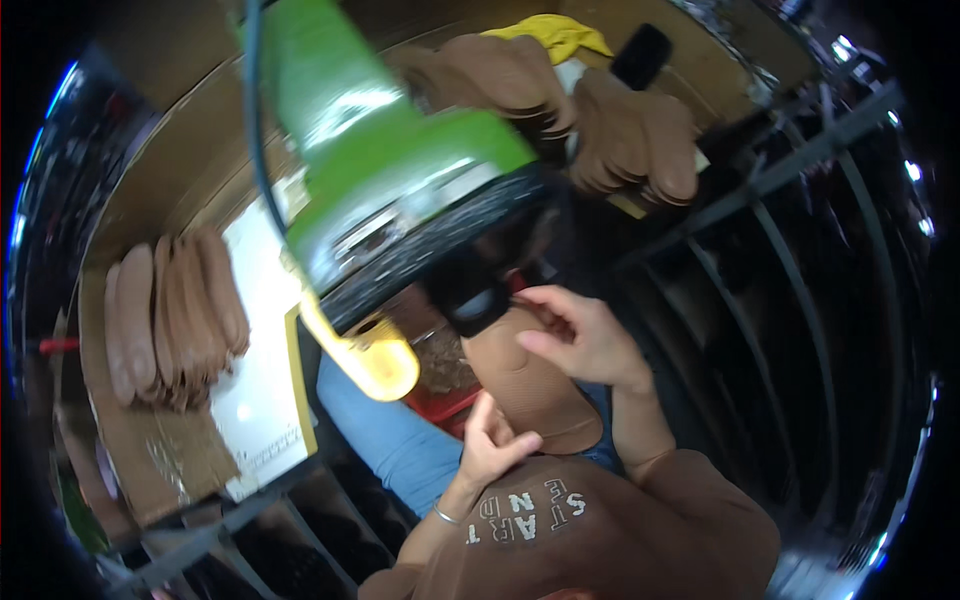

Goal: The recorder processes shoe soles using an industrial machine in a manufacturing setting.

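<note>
While a brown insole is fed under the green machine, its lower edge is pinched by the left hand and its upper right side is pressed by the curled fingers of the right hand. Stacked insoles are seen at left.

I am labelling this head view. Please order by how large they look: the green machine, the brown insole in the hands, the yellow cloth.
1. Green machine, though it is nearest the camera, which inflates it.
2. Brown insole, held by the left hand and right hand.
3. Yellow cloth.
</note>
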Motion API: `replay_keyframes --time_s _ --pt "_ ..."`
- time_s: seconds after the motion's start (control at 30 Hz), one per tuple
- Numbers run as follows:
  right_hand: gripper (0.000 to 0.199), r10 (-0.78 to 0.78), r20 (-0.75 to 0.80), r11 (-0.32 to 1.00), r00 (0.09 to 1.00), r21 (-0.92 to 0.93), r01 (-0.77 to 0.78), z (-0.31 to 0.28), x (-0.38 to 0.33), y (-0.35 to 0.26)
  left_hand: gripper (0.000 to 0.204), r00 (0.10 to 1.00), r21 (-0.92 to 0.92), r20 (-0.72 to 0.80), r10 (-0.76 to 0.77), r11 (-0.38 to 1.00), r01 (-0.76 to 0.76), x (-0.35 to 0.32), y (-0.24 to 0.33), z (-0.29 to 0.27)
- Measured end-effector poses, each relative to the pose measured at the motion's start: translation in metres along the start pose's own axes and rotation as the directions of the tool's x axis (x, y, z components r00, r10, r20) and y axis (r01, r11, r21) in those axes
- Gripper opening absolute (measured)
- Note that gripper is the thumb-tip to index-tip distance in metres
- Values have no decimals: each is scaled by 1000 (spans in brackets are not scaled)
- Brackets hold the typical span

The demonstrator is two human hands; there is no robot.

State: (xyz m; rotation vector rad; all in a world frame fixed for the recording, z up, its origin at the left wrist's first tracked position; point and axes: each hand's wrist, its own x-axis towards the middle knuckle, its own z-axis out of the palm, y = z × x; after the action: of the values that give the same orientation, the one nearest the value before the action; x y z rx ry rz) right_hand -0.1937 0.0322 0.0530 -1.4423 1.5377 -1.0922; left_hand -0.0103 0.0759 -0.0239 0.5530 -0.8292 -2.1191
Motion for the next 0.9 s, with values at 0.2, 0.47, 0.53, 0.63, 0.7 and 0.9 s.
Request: replay_keyframes --time_s 0.2,0.47,0.53,0.63,0.7,0.9 --pt "29 177 -563 878 807 460 129 -111 -30 16 19 828 279 179 -532 834 476 -4 -20 -5" --pt "35 227 -652 339 723 749 569 -127 25 44 21 898 434 -329 292 891 -131 28 52 -63" --pt "37 288 -479 191 829 877 441 -125 58 68 20 775 327 -517 364 921 -214 30 83 -85" --pt "30 474 -285 -56 833 934 352 -109 103 84 23 529 593 -509 679 722 -357 15 131 -130" --pt "33 482 -267 -48 834 943 329 -104 113 93 27 443 659 -501 744 659 -363 1 166 -140" --pt "34 400 -289 7 870 950 313 -102 112 114 26 378 646 -537 755 655 -391 -22 181 -151"
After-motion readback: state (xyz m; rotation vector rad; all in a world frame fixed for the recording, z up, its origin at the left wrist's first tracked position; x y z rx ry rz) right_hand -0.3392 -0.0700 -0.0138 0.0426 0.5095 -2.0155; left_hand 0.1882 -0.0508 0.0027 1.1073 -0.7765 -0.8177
